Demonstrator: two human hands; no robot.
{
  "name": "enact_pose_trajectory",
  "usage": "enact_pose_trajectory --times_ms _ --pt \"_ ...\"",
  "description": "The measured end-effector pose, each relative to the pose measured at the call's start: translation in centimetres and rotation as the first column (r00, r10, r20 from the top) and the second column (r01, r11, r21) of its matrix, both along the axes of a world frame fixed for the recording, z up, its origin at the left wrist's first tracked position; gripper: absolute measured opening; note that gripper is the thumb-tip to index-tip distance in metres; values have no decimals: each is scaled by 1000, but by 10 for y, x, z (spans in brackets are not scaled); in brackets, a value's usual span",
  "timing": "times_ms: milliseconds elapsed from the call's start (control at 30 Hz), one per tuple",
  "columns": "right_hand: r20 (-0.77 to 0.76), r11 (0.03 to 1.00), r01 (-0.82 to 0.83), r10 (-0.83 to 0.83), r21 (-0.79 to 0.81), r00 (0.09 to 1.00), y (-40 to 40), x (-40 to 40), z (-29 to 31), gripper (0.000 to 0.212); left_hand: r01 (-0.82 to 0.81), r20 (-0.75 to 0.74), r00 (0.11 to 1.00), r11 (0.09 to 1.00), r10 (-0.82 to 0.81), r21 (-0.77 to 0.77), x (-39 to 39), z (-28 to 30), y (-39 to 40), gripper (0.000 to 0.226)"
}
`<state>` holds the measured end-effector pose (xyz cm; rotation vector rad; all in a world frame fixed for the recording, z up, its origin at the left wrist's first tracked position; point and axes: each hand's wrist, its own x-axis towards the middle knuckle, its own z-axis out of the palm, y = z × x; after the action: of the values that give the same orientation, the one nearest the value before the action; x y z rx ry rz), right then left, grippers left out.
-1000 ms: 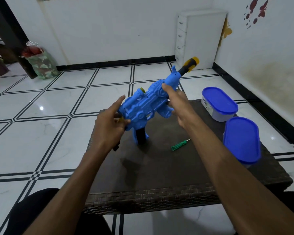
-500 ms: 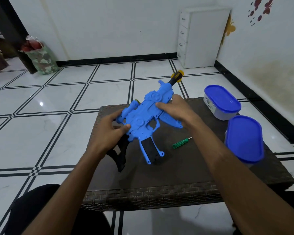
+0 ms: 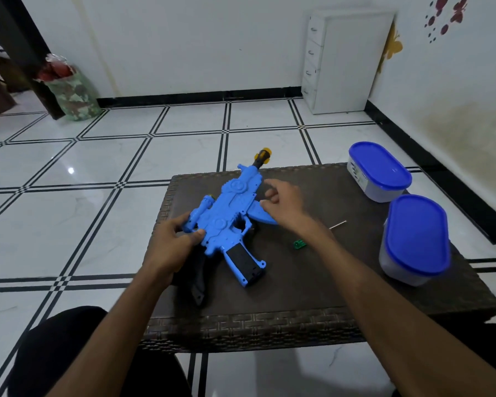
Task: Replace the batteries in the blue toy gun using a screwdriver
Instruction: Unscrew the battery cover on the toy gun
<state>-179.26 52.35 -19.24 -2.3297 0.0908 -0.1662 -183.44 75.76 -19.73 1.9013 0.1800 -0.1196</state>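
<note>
The blue toy gun (image 3: 229, 216) lies flat on its side on the dark woven table (image 3: 312, 285), its yellow-tipped muzzle pointing away over the far edge. Its black grip and black stock point toward me. My left hand (image 3: 173, 245) grips the gun's rear by the scope, thumb on top. Just above the gun's right side hovers my right hand (image 3: 284, 206), fingers loosely curled and holding nothing. A small screwdriver with a green handle (image 3: 299, 244) rests on the table right of the gun, mostly hidden under my right forearm; its metal tip shows beyond.
Two clear tubs with blue lids stand on the table's right side, one far (image 3: 380, 171), one near (image 3: 415, 239). A white drawer unit (image 3: 347, 61) stands in the far corner. My dark-clad knees sit below the table's front edge.
The gun has gone from held up in the air to lying flat on the table. My right hand has let go of it and lifted slightly; my left hand still holds the rear.
</note>
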Motion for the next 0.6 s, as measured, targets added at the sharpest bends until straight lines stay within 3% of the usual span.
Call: enact_pose_trajectory --times_ms 67,133,233,333,600 --pt "163 998 -20 29 -54 986 3 -9 -3 25 -78 -20 997 995 77 -61 2 -1 -1 40" --pt "216 983 -75 111 -170 970 4 -22 -8 14 -127 -33 992 989 124 -80 4 -1 -3 34" --pt "91 930 -170 210 -326 974 5 -33 -17 12 -171 -53 984 982 168 -78 7 -3 -2 22" --pt "-18 899 -209 219 -386 976 5 -33 -21 19 -169 -60 984 984 166 -52 7 -3 -3 24" --pt "3 875 -204 228 -439 974 13 -19 -25 15 -162 -6 986 977 165 140 7 0 -6 46"
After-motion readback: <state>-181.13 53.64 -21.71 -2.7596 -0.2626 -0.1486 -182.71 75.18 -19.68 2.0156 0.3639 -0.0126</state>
